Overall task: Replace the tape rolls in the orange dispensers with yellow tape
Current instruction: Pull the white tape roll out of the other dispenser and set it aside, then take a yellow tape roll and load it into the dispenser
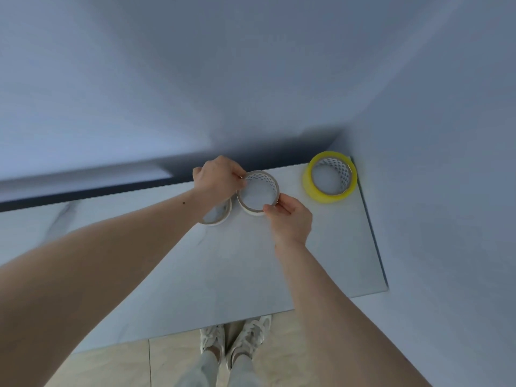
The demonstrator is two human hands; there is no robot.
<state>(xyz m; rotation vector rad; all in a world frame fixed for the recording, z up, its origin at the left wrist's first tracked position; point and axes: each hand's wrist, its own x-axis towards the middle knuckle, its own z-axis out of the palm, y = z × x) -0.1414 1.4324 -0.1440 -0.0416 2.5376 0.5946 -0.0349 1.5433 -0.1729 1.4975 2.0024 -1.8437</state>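
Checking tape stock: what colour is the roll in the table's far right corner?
Yellow tape roll, with a white lattice-patterned core; head view.

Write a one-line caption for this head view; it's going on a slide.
Both hands, left hand and right hand, hold a near-empty tape roll over the table; yellow tape roll waits nearby.

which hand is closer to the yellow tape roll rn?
Right. The right hand pinches the near rim of the white roll, left of the yellow tape roll. The left hand grips its far rim, farther left.
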